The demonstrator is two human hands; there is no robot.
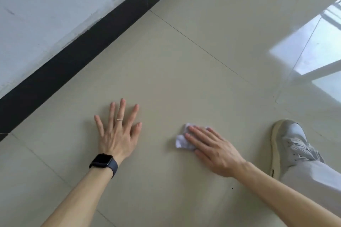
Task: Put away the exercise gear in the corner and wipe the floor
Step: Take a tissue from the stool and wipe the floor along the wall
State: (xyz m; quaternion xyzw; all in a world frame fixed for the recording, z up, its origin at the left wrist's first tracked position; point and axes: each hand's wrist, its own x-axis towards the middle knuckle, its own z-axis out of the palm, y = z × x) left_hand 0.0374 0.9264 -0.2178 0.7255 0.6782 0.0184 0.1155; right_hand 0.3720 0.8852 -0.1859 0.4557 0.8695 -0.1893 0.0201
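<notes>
My left hand (118,132) lies flat on the beige tiled floor (184,83), fingers spread, holding nothing; a ring is on one finger and a black watch on the wrist. To its right, my right hand (214,147) presses flat on a crumpled white tissue (181,141), which shows past the fingertips. No exercise gear is in view.
A white wall (46,14) with a black skirting board (77,57) runs diagonally along the upper left. My grey sneaker (289,145) and pale trouser leg (313,180) stand at the right. A bright window reflection (313,42) lies on the floor at upper right.
</notes>
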